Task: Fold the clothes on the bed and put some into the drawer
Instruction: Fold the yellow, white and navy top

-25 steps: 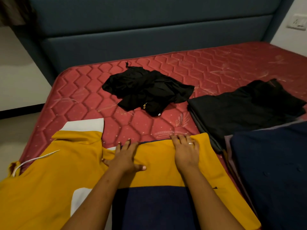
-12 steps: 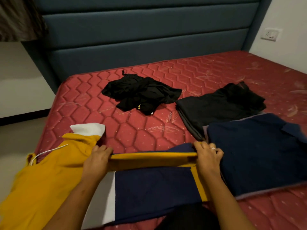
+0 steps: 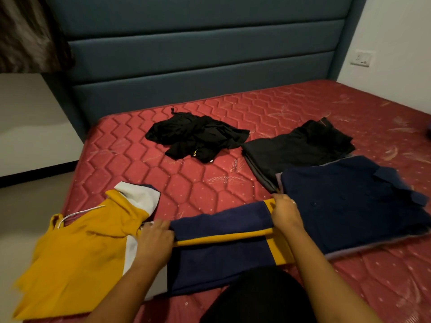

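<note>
A yellow, navy and white hoodie (image 3: 77, 248) lies at the near edge of the red mattress (image 3: 186, 178). Its body is doubled over toward me, navy side up. My left hand (image 3: 155, 238) grips the left end of that folded edge. My right hand (image 3: 285, 213) grips the right end, fingers curled round the cloth. The hood and a white drawstring spread out to the left. A folded navy shirt (image 3: 349, 201) lies right of my right hand, partly on a folded black garment (image 3: 300, 148). A crumpled black garment (image 3: 196, 137) sits mid-bed.
A padded blue headboard (image 3: 198, 64) stands behind the mattress. A white wall with a socket (image 3: 362, 58) is at the right. Floor and a dark skirting run along the left side of the bed. No drawer is in view.
Both hands went from pressing flat on the yellow cloth to gripping its far edge and pulling it toward me, so the navy side now faces up.
</note>
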Available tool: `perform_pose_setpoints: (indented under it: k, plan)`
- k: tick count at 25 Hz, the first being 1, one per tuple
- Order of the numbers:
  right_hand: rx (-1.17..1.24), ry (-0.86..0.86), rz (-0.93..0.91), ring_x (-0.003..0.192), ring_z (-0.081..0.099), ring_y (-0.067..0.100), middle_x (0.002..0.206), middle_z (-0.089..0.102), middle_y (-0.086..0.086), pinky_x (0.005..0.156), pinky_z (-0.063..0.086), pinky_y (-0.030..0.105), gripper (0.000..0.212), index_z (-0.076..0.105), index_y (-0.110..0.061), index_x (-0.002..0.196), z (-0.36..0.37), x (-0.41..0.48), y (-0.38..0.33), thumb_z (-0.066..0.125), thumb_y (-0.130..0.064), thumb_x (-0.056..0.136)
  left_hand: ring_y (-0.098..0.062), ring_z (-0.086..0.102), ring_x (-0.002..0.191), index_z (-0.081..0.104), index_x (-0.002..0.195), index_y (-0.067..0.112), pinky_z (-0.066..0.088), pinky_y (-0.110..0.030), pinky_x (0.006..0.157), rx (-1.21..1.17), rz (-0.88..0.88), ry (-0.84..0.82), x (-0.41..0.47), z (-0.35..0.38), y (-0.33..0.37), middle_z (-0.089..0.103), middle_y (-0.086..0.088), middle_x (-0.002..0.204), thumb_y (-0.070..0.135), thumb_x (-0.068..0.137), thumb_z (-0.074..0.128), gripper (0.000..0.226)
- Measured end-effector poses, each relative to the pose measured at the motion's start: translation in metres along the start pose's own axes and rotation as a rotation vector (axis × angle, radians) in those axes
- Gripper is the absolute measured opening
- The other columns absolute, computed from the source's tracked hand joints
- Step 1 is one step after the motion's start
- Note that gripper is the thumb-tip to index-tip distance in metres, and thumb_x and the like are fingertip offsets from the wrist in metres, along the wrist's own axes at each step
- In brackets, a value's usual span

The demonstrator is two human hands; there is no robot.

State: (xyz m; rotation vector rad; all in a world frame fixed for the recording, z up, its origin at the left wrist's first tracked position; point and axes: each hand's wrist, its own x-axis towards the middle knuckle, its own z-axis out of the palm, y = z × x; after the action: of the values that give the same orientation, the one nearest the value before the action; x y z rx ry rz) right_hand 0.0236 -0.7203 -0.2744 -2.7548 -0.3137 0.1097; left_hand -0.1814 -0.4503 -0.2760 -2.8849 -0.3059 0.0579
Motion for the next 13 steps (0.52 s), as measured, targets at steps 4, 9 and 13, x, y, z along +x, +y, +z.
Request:
perform_pose_setpoints:
  k: [4, 9, 13]
  plan:
    - [-0.152, -0.305, -0.110, 0.139, 0.028, 0.032, 0.153, 0.028, 0.010, 0.113, 0.028, 0.040, 0.053, 0.030, -0.019, 0.149, 0.024, 0.026, 0.006, 0.045, -0.028, 0.099, -0.028, 0.063, 0.092, 0.073, 0.083, 0.020, 0.047, -0.038, 0.074, -0.183, 0.055, -0.040, 0.032, 0.009, 0.028, 0.064, -0.002, 0.096, 0.027, 0.068, 0.075, 0.017]
    - [-0.345, -0.151, -0.138, 0.122, 0.045, 0.030, 0.132, 0.052, 0.007, 0.095, 0.040, 0.039, 0.052, 0.050, -0.020, 0.129, 0.038, 0.029, 0.005, 0.044, -0.058, 0.093, -0.022, 0.019, 0.143, 0.021, 0.149, 0.037, 0.021, -0.053, 0.112, -0.398, -0.081, -0.306, 0.057, 0.016, 0.048, 0.021, 0.005, 0.156, 0.052, 0.091, 0.050, 0.067]
    - [-0.436, -0.043, -0.138, 0.103, 0.060, 0.025, 0.109, 0.066, 0.002, 0.080, 0.044, 0.035, 0.037, 0.055, -0.023, 0.111, 0.032, 0.031, 0.004, 0.050, -0.053, 0.092, -0.026, -0.001, 0.148, 0.008, 0.151, 0.044, 0.001, -0.064, 0.112, -0.371, -0.244, -0.342, 0.052, 0.032, 0.035, 0.002, 0.006, 0.162, 0.076, 0.085, 0.028, 0.076]
